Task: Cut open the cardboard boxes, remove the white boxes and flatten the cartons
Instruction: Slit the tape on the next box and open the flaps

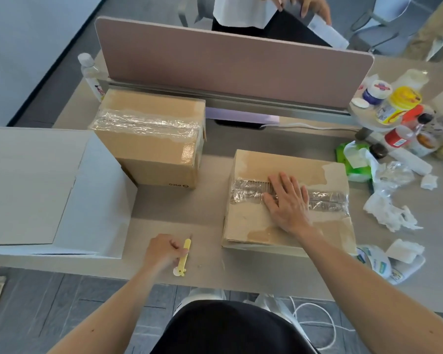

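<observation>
**Blade hand free, palm lying across the tape line**

Head view. My main worry is the right hand [287,200]. It lies flat, fingers straight and spread, pressing on top of the low carton [253,226], right over the crinkled tape band [243,194]. If the blade runs along that seam, the palm is in its path. I'd want it moved to the bare cardboard first.

The left hand [164,249] has its fingers curled round a yellow cutter [184,254], which rests on the table [210,269] near the front edge. The cutter points away from me, and a thin tip seems to show at its far end. Swinging it across toward the carton could catch the right forearm.

The low carton's near side sits close to the table edge, so I judge a hard push could slide it off. I cannot tell whether anything is inside it.

The taped carton [149,154] stands unopened at the back left, and too deep a cut there could score its contents. The big white box [36,185] is just beside it on the left. The two hands are well apart.
</observation>
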The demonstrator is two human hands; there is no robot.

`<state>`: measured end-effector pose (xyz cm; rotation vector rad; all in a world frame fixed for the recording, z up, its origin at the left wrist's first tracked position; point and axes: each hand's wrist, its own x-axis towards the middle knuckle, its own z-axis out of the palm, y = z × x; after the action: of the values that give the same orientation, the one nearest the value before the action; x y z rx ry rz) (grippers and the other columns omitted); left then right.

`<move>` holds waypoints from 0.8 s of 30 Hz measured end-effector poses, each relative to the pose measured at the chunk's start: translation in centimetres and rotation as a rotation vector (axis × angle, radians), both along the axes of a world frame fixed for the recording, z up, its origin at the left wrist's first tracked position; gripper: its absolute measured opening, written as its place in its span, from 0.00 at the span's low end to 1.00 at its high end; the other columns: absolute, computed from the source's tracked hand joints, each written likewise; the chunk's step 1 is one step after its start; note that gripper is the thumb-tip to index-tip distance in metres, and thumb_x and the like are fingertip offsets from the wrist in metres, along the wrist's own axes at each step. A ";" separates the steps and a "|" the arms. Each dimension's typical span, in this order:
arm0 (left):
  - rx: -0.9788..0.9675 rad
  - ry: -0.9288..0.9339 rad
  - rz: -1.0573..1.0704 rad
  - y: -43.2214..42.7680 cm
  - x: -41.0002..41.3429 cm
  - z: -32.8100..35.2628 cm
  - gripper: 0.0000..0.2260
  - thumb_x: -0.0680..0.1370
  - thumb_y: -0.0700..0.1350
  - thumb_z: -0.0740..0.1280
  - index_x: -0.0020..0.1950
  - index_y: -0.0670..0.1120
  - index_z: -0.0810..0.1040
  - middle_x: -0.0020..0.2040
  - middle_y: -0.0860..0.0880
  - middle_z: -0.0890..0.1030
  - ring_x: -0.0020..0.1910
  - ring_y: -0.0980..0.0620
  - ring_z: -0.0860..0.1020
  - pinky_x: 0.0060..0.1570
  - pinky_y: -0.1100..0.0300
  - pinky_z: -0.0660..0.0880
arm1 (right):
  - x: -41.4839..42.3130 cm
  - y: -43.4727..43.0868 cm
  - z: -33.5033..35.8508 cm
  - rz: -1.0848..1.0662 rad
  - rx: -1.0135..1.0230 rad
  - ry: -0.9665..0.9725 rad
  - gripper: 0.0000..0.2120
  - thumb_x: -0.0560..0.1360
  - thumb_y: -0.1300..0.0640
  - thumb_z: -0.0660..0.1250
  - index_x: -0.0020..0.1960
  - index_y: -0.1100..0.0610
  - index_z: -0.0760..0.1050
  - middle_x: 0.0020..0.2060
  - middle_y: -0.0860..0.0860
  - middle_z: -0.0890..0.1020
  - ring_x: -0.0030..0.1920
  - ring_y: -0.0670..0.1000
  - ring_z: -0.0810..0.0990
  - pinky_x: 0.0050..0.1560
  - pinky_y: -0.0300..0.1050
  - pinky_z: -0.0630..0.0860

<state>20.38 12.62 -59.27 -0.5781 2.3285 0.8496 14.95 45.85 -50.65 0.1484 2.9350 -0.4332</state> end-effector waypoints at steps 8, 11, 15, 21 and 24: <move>0.191 0.621 -0.190 8.1 -8.4 9.0 0.06 0.74 0.51 0.74 0.43 0.50 0.80 0.41 0.53 0.79 0.41 0.53 0.77 0.45 0.56 0.74 | 1.3 2.7 1.6 -0.072 -0.150 0.139 0.12 0.73 0.48 0.72 0.55 0.50 0.80 0.57 0.50 0.71 0.59 0.54 0.70 0.63 0.55 0.68; 0.158 0.726 -0.525 13.3 -12.8 11.7 0.14 0.72 0.54 0.75 0.52 0.48 0.82 0.54 0.50 0.79 0.54 0.51 0.76 0.57 0.54 0.73 | 1.7 3.5 2.4 -0.049 -0.088 0.029 0.17 0.71 0.42 0.70 0.59 0.44 0.77 0.57 0.48 0.69 0.60 0.51 0.69 0.65 0.54 0.66; -0.098 0.548 -0.986 18.3 -17.1 13.1 0.32 0.72 0.60 0.74 0.73 0.54 0.71 0.77 0.49 0.65 0.76 0.47 0.63 0.74 0.43 0.58 | 1.7 4.0 4.3 -0.034 -0.024 -0.125 0.29 0.69 0.37 0.71 0.68 0.39 0.71 0.63 0.49 0.67 0.66 0.53 0.66 0.67 0.54 0.61; -0.267 0.447 -1.164 19.5 -19.6 12.2 0.42 0.67 0.68 0.74 0.77 0.63 0.61 0.78 0.52 0.64 0.74 0.45 0.66 0.71 0.35 0.59 | 0.8 3.9 5.3 -0.017 0.045 -0.220 0.30 0.68 0.37 0.74 0.67 0.43 0.71 0.65 0.52 0.66 0.67 0.56 0.64 0.68 0.57 0.61; -0.256 0.454 -1.182 19.2 -19.7 12.2 0.42 0.67 0.70 0.72 0.77 0.63 0.61 0.75 0.52 0.67 0.70 0.44 0.70 0.66 0.40 0.69 | 0.2 3.6 5.7 -0.007 0.056 -0.257 0.30 0.67 0.37 0.75 0.64 0.47 0.72 0.63 0.52 0.70 0.66 0.57 0.66 0.68 0.60 0.62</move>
<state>0.68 31.83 -47.10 0.9531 2.5666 0.0970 15.13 49.42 -44.97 0.2054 2.6950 -0.3069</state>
